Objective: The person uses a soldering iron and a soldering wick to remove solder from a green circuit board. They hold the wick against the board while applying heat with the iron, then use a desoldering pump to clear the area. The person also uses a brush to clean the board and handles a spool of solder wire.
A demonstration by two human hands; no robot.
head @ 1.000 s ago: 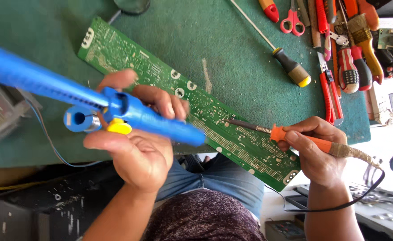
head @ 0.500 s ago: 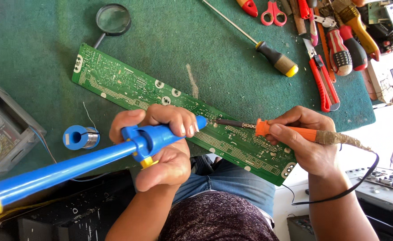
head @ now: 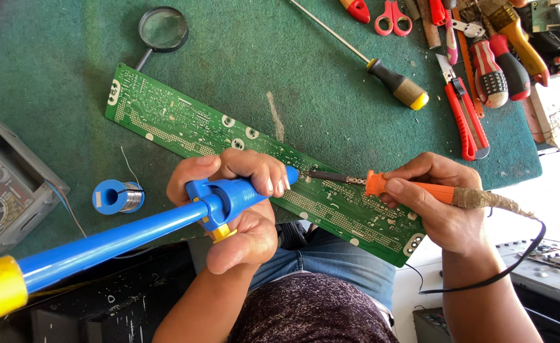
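Two hands unchanged in grip, left hand [head: 239,209] wrapped around blue plastic desoldering pump [head: 165,225], nozzle now nearer orange-handled soldering iron [head: 413,188] pinched by right hand [head: 436,203], long green circuit board [head: 184,121] unmoved on green mat [head: 293,76].

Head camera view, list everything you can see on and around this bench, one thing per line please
circuit board: one, green, long, lying slantwise on the mat
desoldering pump: one, blue with yellow end, tip at the board
soldering iron: one, orange handle, tip on the board
solder spool: one, blue, left of the board
magnifying glass: one, black rim, top
multimeter: one, grey, far left
screwdriver: one, black and yellow handle, upper right
scissors: one, red handles, top
utility knife: one, red, right
mat: one, green
left hand: grips the pump
right hand: grips the iron
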